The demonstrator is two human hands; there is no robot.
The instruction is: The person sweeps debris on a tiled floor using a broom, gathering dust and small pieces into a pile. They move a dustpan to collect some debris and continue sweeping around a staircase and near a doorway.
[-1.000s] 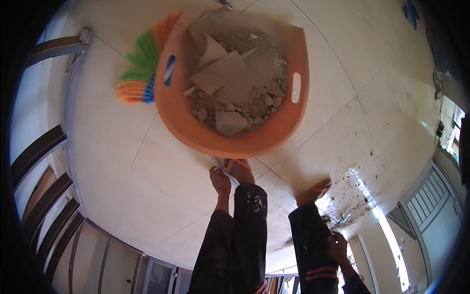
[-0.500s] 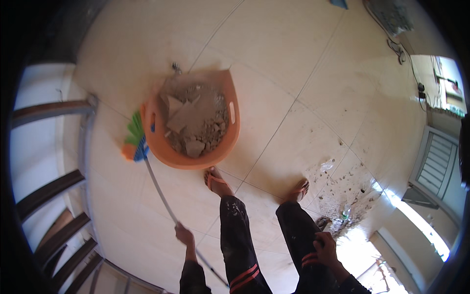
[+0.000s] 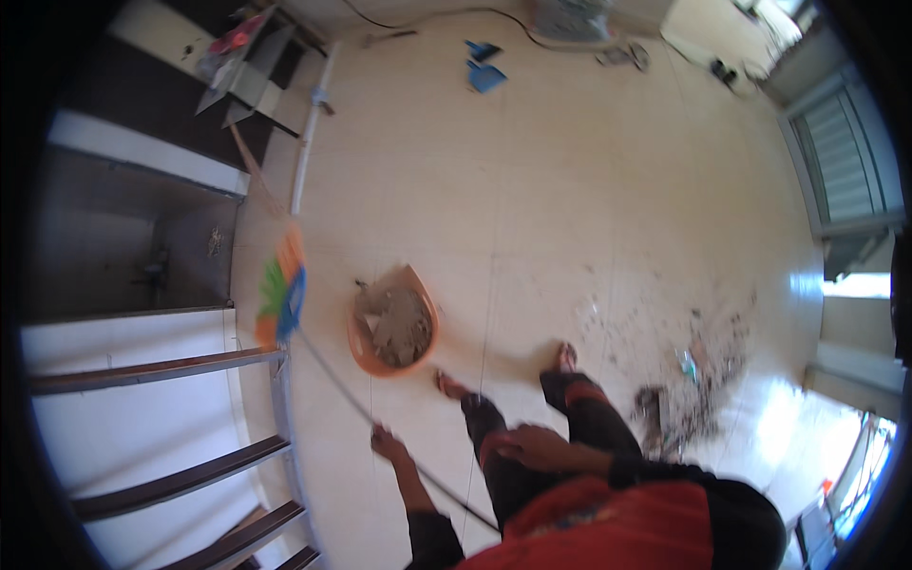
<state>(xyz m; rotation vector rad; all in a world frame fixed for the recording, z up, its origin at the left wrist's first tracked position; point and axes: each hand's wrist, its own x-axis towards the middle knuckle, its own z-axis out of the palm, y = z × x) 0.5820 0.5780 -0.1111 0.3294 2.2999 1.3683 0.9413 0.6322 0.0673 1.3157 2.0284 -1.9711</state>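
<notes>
My left hand (image 3: 388, 442) is closed round the grey handle of a broom (image 3: 337, 380). The broom's head (image 3: 285, 293), with orange, green and blue parts, is to the left of an orange tub (image 3: 432, 334). Inside the tub is grey rubble (image 3: 399, 328) with dust and broken flat pieces. Over my thigh, my right hand (image 3: 530, 446) appears to hold nothing; its fingers look loosely stretched and slightly blurred. My sandalled feet stand just to the right of the tub.
Scattered debris (image 3: 708, 380) lies on the tiled floor at right. Two blue dustpans (image 3: 486, 78) lie far ahead, near a cable (image 3: 456, 13) and a clear bag (image 3: 570, 19). A frame with dark rungs (image 3: 180, 475) runs along the left. A hammer (image 3: 389, 38) lies at the far wall.
The view has swung up and shows more of the room. The broom head has come away from the tub's side, out to the left. My right hand has shifted inward over the thigh.
</notes>
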